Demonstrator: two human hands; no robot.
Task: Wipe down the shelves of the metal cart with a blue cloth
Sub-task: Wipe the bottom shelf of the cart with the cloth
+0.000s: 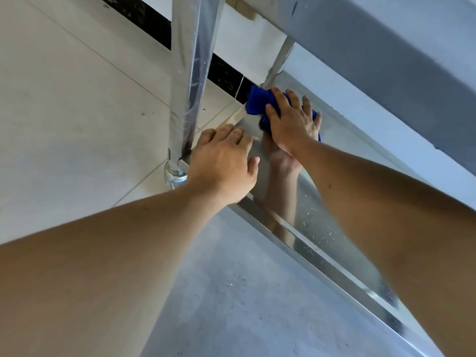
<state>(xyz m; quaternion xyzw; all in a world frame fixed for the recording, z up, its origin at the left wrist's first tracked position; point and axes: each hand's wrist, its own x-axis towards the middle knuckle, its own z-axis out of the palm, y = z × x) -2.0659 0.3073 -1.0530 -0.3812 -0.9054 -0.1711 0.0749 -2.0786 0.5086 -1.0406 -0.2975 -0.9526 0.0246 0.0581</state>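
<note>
Head view: both forearms fill the bottom, reaching toward 12 o'clock. Left hand [224, 166] lies open and flat on the lower shelf [322, 191] rim, bracing beside the corner post [185, 81]. Right hand [293, 122] presses palm-down on the bunched blue cloth [257, 100] at the shelf's far corner, at 1 o'clock from the left hand. Specks show on the shelf near its front lip at 5 o'clock. Best: keep the palm flat, sweep overlapping strokes from corner toward the specks.
</note>
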